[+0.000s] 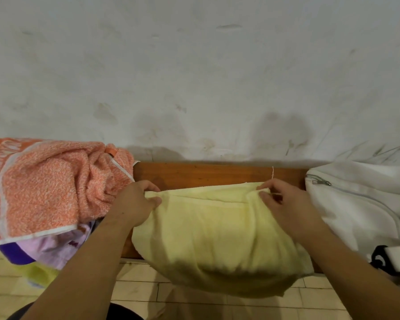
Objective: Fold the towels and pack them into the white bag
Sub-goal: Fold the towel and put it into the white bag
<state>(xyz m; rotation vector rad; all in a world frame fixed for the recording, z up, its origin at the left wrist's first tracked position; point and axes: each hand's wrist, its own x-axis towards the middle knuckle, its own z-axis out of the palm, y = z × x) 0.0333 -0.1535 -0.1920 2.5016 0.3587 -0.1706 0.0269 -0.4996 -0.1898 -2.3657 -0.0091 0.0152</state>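
Note:
A pale yellow towel (213,236) is spread over the middle of the wooden bench (206,174), its lower part hanging off the front edge. My left hand (136,202) pinches its far left corner and my right hand (284,204) pinches its far right corner. To the right, the white bag (360,204) lies on the bench with its zipper showing. On the left sits a crumpled orange and white towel (46,188) on top of a heap.
Under the orange towel lie a lilac cloth (62,245), a purple piece and a yellow-green cloth (37,273). A stained grey wall (194,77) rises right behind the bench. Beige floor tiles (136,289) show below, and a black strap buckle (381,259) hangs by the bag.

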